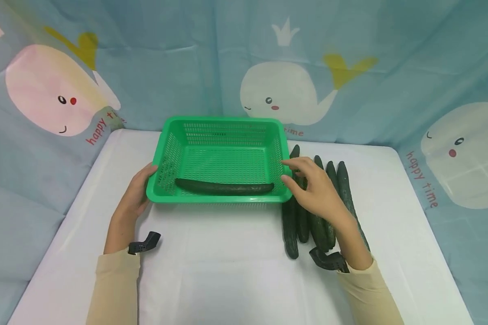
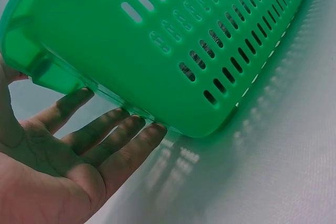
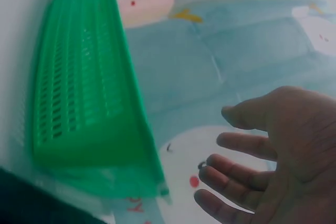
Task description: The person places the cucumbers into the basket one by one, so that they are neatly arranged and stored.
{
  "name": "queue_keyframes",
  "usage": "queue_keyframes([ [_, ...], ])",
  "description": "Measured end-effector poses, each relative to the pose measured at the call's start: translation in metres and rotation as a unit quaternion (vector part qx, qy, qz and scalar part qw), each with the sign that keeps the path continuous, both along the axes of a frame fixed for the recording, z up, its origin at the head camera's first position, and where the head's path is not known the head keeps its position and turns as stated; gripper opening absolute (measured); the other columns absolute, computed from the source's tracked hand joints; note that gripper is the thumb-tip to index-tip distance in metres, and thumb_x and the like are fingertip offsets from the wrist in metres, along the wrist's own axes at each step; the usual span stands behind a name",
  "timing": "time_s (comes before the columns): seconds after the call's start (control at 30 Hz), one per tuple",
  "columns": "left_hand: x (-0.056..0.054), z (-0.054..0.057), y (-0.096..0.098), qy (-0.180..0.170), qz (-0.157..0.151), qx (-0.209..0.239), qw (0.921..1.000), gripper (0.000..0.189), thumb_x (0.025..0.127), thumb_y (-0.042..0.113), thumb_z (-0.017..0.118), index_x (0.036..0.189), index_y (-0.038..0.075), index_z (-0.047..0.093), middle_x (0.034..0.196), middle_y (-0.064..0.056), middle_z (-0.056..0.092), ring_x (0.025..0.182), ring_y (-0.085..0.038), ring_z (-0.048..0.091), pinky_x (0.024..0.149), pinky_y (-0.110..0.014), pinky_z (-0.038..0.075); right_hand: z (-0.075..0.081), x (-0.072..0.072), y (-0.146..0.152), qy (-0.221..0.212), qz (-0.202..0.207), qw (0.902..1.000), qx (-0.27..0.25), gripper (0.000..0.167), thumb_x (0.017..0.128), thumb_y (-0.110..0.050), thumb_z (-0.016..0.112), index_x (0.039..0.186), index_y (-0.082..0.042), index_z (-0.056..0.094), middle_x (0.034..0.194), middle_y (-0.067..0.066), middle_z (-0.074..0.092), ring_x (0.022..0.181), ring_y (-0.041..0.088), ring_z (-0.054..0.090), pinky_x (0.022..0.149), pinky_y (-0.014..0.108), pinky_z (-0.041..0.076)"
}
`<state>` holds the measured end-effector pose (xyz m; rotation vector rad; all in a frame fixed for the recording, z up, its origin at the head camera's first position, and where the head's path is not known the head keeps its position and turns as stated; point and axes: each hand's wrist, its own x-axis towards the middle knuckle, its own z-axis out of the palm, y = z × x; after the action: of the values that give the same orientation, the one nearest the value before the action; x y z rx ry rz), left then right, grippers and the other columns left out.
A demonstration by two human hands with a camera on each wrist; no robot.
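Note:
A green plastic basket point(image 1: 222, 198) with slotted walls stands on the white table, one long dark cucumber point(image 1: 224, 187) lying inside along its near wall. My left hand point(image 1: 137, 188) holds the basket's left end. In the left wrist view its fingertips point(image 2: 157, 129) press the outer end wall, while the thumb, partly hidden, reaches the rim. At the other end, my right hand point(image 1: 315, 188) hovers beside the basket's right rim, over more cucumbers. Its fingers are spread from the thumb and loosely bent, with nothing between them; the right wrist view shows them apart from the basket.
Several cucumbers point(image 1: 290, 230) lie side by side to the right of the basket, partly covered by the right hand and forearm. A blue curtain point(image 1: 179, 67) with whale prints rises behind the table's far edge and along both sides.

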<state>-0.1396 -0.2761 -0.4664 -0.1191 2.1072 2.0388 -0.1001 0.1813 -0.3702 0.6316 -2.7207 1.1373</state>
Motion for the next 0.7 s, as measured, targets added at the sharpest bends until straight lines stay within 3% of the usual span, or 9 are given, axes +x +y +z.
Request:
queue_keyframes([
  [0.2,-0.002,-0.001,0.001,0.005,-0.002,-0.005,1.0000,0.073,0.111,0.052,0.042,0.168,0.009,0.026,0.138,0.014,0.057,0.119,0.001,0.060,0.093,-0.010,0.056,-0.007,0.004,0.020,-0.014,-0.026,0.9995,0.004,0.039,0.105,-0.016,0.068,0.142,-0.004,0.063,0.140,0.017,0.063,0.124,0.038,0.065,0.102,0.055,0.058],
  [0.5,0.001,0.000,0.000,0.001,-0.013,0.004,0.9999,0.072,0.111,0.052,0.041,0.168,0.012,0.026,0.137,0.017,0.058,0.123,0.001,0.058,0.095,-0.010,0.054,-0.020,0.015,0.051,-0.034,-0.079,0.9962,0.010,0.041,0.107,-0.019,0.065,0.146,-0.004,0.060,0.145,0.019,0.059,0.122,0.044,0.066,0.103,0.060,0.056],
  [0.63,0.001,0.000,0.000,0.002,-0.012,0.003,0.9999,0.072,0.111,0.052,0.041,0.169,0.012,0.026,0.140,0.013,0.056,0.124,0.001,0.057,0.096,-0.010,0.054,-0.027,0.019,0.061,-0.043,-0.102,0.9938,0.004,0.043,0.108,-0.020,0.064,0.147,-0.003,0.058,0.143,0.021,0.059,0.123,0.047,0.064,0.104,0.062,0.055],
  [0.7,0.001,-0.001,0.001,0.003,-0.010,0.001,0.9999,0.072,0.111,0.052,0.041,0.169,0.012,0.025,0.149,0.005,0.054,0.126,0.002,0.056,0.097,-0.010,0.054,-0.031,0.020,0.064,-0.042,-0.108,0.9932,0.005,0.044,0.108,-0.021,0.064,0.147,-0.002,0.058,0.141,0.023,0.059,0.123,0.047,0.064,0.104,0.062,0.054],
])
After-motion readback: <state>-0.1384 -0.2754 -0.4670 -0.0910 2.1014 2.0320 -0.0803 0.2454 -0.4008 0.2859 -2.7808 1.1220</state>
